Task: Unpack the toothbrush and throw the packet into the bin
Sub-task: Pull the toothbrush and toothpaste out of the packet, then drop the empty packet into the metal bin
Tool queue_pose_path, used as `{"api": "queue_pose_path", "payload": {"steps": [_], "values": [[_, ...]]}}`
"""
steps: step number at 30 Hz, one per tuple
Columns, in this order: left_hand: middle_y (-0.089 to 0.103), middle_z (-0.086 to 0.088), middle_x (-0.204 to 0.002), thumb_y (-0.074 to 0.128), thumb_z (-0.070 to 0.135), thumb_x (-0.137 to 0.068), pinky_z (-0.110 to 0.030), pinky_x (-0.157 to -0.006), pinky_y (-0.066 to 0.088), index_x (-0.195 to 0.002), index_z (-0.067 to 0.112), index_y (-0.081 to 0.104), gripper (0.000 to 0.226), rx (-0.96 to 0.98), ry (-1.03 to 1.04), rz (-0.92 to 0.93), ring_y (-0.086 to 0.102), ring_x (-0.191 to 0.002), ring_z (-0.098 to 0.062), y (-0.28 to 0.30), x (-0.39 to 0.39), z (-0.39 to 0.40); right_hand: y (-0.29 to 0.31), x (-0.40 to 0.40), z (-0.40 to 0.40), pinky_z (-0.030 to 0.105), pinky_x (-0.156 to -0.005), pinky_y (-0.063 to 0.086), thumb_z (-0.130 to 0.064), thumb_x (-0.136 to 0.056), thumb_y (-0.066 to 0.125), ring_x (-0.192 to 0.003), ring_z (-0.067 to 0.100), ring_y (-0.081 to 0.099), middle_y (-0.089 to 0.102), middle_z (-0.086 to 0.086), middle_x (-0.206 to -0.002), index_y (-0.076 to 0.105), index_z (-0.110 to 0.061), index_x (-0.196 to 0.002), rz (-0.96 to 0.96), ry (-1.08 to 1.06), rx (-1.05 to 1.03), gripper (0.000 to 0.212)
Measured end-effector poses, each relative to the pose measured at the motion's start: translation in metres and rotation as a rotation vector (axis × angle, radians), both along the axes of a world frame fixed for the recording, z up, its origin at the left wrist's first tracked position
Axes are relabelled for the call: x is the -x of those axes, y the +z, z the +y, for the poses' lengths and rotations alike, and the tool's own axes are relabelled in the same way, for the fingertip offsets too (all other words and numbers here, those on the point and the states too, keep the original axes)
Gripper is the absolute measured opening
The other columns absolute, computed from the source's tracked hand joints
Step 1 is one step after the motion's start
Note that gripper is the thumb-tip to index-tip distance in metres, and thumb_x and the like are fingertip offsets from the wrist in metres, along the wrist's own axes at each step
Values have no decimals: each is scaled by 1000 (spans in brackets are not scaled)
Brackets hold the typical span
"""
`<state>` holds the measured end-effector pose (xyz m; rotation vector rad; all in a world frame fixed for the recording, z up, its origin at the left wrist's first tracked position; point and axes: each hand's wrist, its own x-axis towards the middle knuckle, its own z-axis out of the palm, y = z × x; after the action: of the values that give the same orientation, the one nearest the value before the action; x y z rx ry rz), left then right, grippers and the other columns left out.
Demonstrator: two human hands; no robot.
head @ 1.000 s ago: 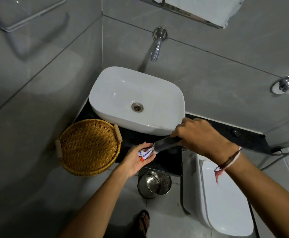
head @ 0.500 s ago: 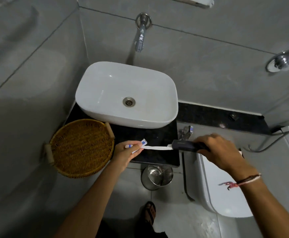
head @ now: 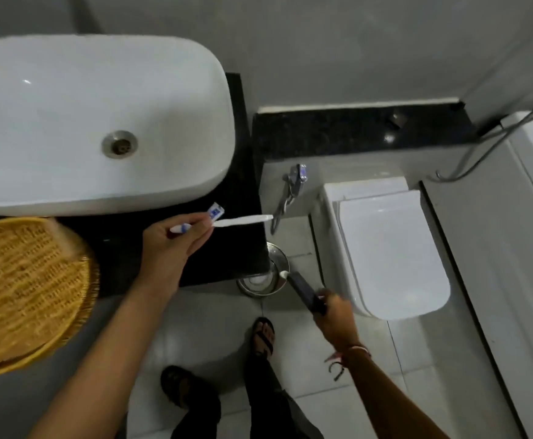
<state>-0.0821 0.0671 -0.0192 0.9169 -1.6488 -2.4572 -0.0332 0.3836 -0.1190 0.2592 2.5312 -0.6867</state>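
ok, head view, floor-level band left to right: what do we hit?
Wicker basket → left hand → steel bin → dark packet in right hand → toilet.

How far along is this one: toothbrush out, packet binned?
Done: the white toothbrush is out of its packet, held by the left hand over the black counter. In hand: the right hand holds the dark packet beside the metal bin. Left: dropping it in.
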Motion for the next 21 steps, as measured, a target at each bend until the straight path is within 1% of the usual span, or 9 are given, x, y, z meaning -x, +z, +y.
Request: {"api": "queue_pose_path", "payload": {"steps": [2, 4, 7, 10, 11, 13, 15, 17, 21], "values": [[83, -1, -82, 70, -6, -89, -19, -80, 63, -93, 7, 78, 15, 40, 13, 33, 79, -82, -11, -6, 10, 7, -37, 6, -10, 27, -66, 51, -11, -87, 68, -86, 28, 71, 74, 10, -92, 68, -9, -103, -36, 13, 15, 16], [84, 0, -83, 71, -4, -88, -20, -81, 62, -87, 13, 82, 20, 57, 33, 59, 78, -83, -11, -15, 20, 11, -74, 17, -21, 23, -62, 46, -14, -89, 66, -83, 25, 68, 70, 7, -92, 65, -13, -103, -90, 5, 27, 14], [84, 0, -88, 79, 3, -82, -22, -84, 62, -85, 17, 84, 15, 108, 51, 79, 79, -88, -12, -25, 28, 13, -122, 37, -35, 38, -73, 56, -15, -93, 59, -88, 28, 66, 69, 10, -100, 64, -12, -106, -150, 49, 2, 14], [84, -2, -92, 83, 11, -77, -25, -87, 62, -88, 17, 85, 13, 141, 49, 97, 79, -93, -16, -33, 30, 12, -158, 50, -46, 43, -84, 58, -21, -97, 57, -97, 31, 66, 66, 14, -114, 61, -9, -113, -172, 96, 11, 20], [84, -2, -91, 84, 12, -76, -25, -86, 62, -88, 17, 84, 13, 143, 53, 96, 79, -92, -16, -35, 30, 12, -166, 52, -47, 44, -91, 57, -19, -95, 61, -107, 31, 63, 60, 15, -124, 57, -10, -121, -175, 115, 18, 28], [84, -2, -90, 84, 13, -74, -24, -86, 62, -87, 17, 85, 14, 143, 52, 97, 79, -92, -16, -36, 29, 10, -177, 50, -46, 46, -106, 49, -16, -86, 73, -129, 35, 50, 45, 15, -144, 42, -12, -140, -176, 189, -27, 63], [84, -2, -89, 84, 14, -73, -23, -85, 62, -86, 18, 85, 14, 151, 46, 84, 79, -92, -15, -35, 28, 9, -178, 45, -41, 56, -119, 29, -26, -81, 78, -149, 41, 25, 23, 19, -161, 20, -18, -154, -199, 280, -125, 94], [84, -1, -89, 85, 15, -72, -23, -84, 62, -86, 19, 85, 15, 153, 42, 81, 79, -92, -15, -32, 25, 8, -175, 40, -34, 64, -120, 11, -43, -79, 77, -154, 40, 3, 1, 21, -167, 1, -23, -158, -211, 348, -211, 112], [84, -2, -90, 91, 24, -66, -25, -86, 62, -87, 19, 85, 22, 156, 12, 82, 78, -92, -17, -24, 19, 4, -159, 39, -23, 71, -119, 6, -67, -69, 73, -154, 42, -7, -8, 23, -166, -12, -27, -156, -178, 420, -311, 128]]}}
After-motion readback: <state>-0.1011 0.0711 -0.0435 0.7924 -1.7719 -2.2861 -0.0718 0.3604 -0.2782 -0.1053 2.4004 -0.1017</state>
